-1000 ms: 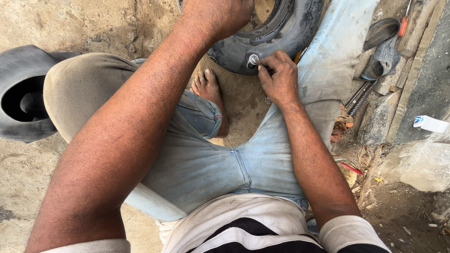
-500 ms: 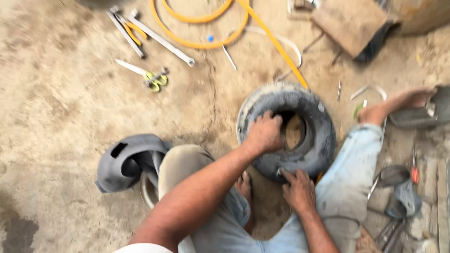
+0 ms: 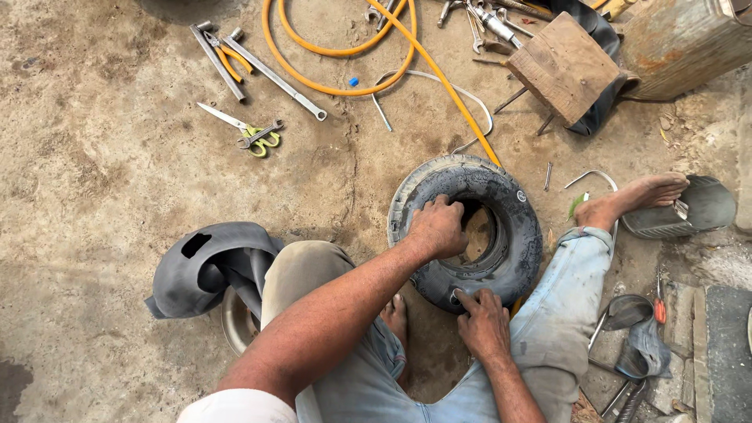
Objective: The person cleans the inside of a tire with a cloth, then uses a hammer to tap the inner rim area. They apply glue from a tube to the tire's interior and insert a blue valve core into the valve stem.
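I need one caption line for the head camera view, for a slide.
Seated on dirt ground, both hands grip a small black tyre among scattered tools.

Left hand (image 3: 436,227) grips the tyre's (image 3: 513,258) inner rim; right hand (image 3: 483,323) presses its near edge.

Tyre (image 3: 513,235) matt black rubber, dusty; hose (image 3: 345,47) glossy orange plastic; block (image 3: 565,69) rough wood; ground (image 3: 102,157) rough concrete.
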